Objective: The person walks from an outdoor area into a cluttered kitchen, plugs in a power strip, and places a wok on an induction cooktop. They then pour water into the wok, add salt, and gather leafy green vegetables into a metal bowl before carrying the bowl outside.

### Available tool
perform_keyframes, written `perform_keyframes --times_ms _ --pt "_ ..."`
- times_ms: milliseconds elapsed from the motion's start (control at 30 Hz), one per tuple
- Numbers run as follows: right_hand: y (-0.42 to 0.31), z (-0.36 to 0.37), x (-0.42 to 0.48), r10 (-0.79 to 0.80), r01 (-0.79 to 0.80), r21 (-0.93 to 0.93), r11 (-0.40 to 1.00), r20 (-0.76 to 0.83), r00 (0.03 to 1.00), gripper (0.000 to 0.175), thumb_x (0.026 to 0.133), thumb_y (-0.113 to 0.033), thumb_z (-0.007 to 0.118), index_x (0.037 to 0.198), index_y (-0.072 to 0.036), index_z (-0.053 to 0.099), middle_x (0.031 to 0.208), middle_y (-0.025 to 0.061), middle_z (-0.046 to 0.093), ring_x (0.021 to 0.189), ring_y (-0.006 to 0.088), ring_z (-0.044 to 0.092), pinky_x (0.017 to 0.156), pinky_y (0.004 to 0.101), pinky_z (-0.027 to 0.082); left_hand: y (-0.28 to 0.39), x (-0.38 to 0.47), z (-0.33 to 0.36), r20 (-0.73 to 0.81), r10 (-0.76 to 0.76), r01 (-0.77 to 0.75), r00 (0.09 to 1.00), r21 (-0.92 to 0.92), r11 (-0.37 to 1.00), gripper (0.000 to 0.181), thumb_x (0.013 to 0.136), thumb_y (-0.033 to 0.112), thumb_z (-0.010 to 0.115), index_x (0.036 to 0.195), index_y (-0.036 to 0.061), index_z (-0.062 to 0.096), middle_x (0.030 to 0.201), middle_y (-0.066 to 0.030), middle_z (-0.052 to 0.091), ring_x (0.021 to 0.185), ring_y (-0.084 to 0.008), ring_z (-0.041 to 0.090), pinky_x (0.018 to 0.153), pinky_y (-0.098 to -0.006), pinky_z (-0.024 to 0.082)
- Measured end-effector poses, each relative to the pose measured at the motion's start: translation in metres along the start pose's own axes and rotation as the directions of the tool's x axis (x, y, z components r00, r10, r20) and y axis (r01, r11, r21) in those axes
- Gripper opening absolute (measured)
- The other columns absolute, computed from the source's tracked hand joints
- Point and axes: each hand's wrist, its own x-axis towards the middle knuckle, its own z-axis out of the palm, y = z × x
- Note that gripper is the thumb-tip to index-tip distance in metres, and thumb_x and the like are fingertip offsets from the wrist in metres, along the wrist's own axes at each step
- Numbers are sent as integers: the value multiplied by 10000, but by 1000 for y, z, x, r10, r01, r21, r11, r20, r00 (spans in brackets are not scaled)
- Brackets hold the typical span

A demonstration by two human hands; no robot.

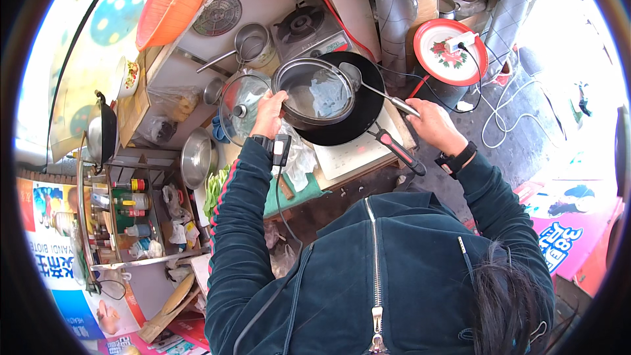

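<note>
My left hand [270,112] grips the rim of a round metal pot [315,91] with clear liquid in it, held over the left part of a black frying pan [369,103]. My right hand [436,123] holds the handle of a metal ladle or spatula [382,92]; its head is over the pan, close beside the pot. The pan rests on a white induction cooker [345,160], its black and red handle [399,151] pointing towards me. A glass lid [244,106] lies left of the pot, partly behind my left hand.
A gas stove [310,34] and a saucepan [254,42] stand behind. Left are metal bowls [196,158], leafy greens [215,190] and a rack of bottles [135,202]. A knife handle [285,188] lies on a green cloth [300,198]. Right is a red-rimmed tray [429,66] with a plugged power adapter.
</note>
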Motion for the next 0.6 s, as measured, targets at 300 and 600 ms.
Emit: perform_keyframes --times_ms 300,600 --pt "8 -1 5 -26 26 -14 1000 14 1000 353 857 -148 617 1188 -27 613 1032 235 670 1008 410 631 874 481 496 7 5 5 30 -10 8 999 75 997 133 820 94 667 919 97 578 787 15 586 672 -100 541 588 -269 414" --pt "8 -9 4 17 -16 -14 1000 68 998 359 854 -117 617 1196 -9 602 1062 235 658 1017 414 617 888 465 487 30 -9 24 52 -18 11 998 119 993 130 829 79 662 928 75 579 810 3 593 703 -110 571 628 -271 459"
